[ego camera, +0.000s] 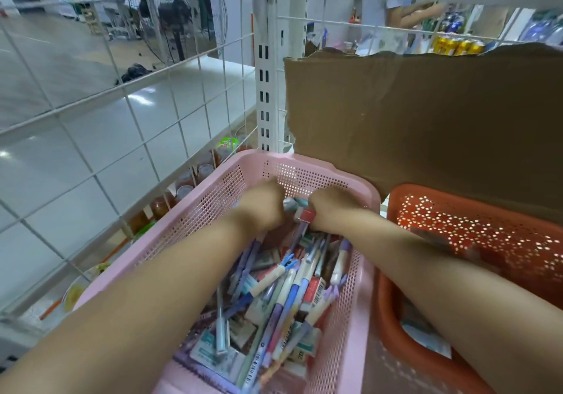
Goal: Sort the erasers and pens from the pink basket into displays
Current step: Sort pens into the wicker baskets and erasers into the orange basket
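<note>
From the head camera, the pink basket [219,189] sits in front of the person, with both bare arms reaching into it. It is heaped with pens [286,302] and small boxed erasers [313,290], all jumbled together.

At the basket's far end the left hand [265,207] is knuckles-up with its fingers dug down into the pile. I cannot tell whether it has hold of anything. Just beside it, also at the far end, the right hand [332,210] is clenched round a red-and-white eraser [307,215], which sticks out on its thumb side.

An orange basket [487,241] stands touching the pink basket's right side. A sheet of cardboard [426,119] rises behind the pink basket's far right corner. A white wire grid [91,119] runs along the basket's left side, with bottles [182,192] behind it.
</note>
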